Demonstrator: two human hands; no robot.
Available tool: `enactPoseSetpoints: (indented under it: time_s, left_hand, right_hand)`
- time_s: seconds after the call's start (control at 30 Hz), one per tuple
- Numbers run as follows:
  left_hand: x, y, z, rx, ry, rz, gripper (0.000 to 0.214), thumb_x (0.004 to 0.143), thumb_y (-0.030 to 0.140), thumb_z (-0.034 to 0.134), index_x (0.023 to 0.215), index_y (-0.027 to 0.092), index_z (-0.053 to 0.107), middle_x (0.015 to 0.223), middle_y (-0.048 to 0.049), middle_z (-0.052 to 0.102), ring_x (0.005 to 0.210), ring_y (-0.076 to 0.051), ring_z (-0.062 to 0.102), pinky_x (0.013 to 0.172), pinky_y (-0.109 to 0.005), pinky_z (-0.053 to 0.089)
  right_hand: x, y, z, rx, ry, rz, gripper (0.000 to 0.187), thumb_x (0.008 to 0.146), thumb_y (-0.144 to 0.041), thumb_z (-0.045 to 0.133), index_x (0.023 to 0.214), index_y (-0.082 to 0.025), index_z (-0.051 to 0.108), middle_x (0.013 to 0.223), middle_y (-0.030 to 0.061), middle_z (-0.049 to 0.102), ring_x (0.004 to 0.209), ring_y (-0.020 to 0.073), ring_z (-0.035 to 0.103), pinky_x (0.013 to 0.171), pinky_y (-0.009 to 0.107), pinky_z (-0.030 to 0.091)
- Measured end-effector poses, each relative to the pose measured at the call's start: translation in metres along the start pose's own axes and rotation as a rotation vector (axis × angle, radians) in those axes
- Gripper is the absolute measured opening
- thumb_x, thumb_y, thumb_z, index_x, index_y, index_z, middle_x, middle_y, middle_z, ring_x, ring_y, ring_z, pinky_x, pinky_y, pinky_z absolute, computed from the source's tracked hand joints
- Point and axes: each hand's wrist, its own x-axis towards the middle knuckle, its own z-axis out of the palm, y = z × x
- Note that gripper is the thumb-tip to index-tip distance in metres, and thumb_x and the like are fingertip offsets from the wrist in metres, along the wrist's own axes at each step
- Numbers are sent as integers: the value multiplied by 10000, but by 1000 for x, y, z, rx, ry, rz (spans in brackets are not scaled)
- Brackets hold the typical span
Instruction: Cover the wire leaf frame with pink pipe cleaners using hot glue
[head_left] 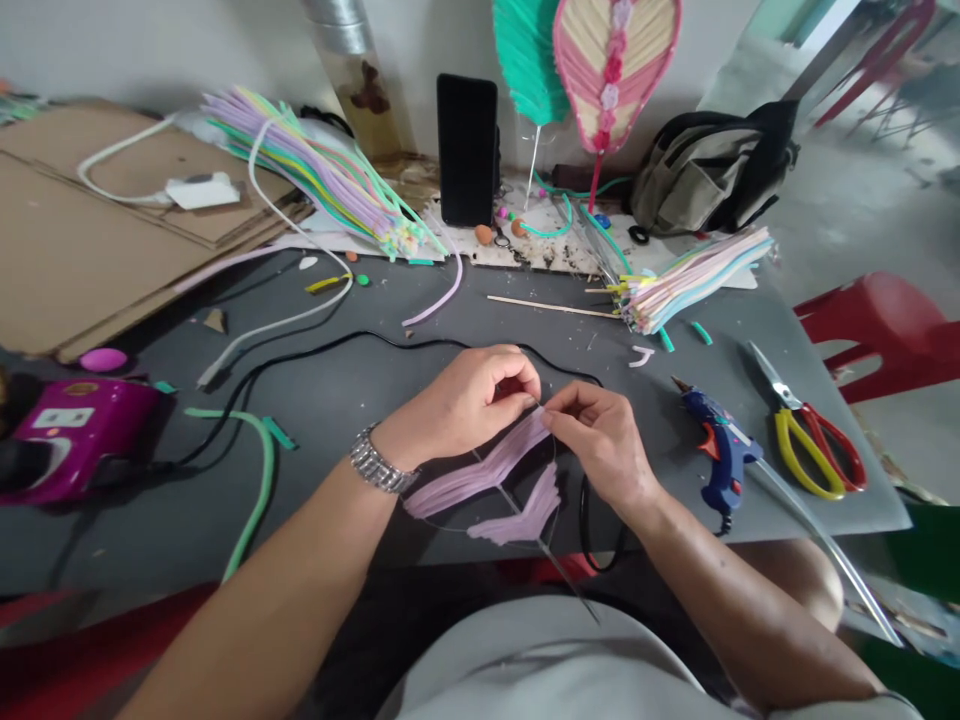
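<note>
Grey tabletop [360, 400] w/ craft clutter, lilac strip leaf [487, 470] at 6 o'clock edge, left hand [465, 400] & right hand [600, 440] both pinching its top, glue gun [720, 450] at 3 o'clock.

A grey table [360, 395] stands against a pale wall [150, 40], red plastic chair [892, 320] beside it, floor [847, 210] seemingly concrete.

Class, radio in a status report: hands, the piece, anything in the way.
Left hand, right hand both pinch lilac feather piece. Glue gun to the right, black cord behind; neither obstructs.
</note>
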Motion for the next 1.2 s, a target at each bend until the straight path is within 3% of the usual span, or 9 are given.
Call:
enactPoseSetpoints:
  time_s: [0.47,0.8,1.2]
  left_hand:
    - [-1,-3,6,33,-15,28,177,835,4,586,792,163,649,785,6,679,647,-94,569,633,-223,428]
    - [0,-3,-4,15,53,-22,126,869,84,643,782,172,667,763,21,668,657,-99,577,647,-237,430]
    - [-1,-3,-3,14,37,-19,139,856,64,623,770,170,648,768,18,665,660,-98,574,642,-240,424]
  right_hand:
    - [3,8,3,45,20,22,155,721,-292,730,644,-178,658,561,-48,529,529,82,374,503,244,278]
    - [5,5,-13,-34,-102,9,186,795,-317,694,674,-180,660,552,-47,523,505,82,369,494,241,276]
    - [3,8,-10,-25,-95,-18,175,772,-295,707,649,-181,657,603,-25,577,572,104,441,530,247,322]
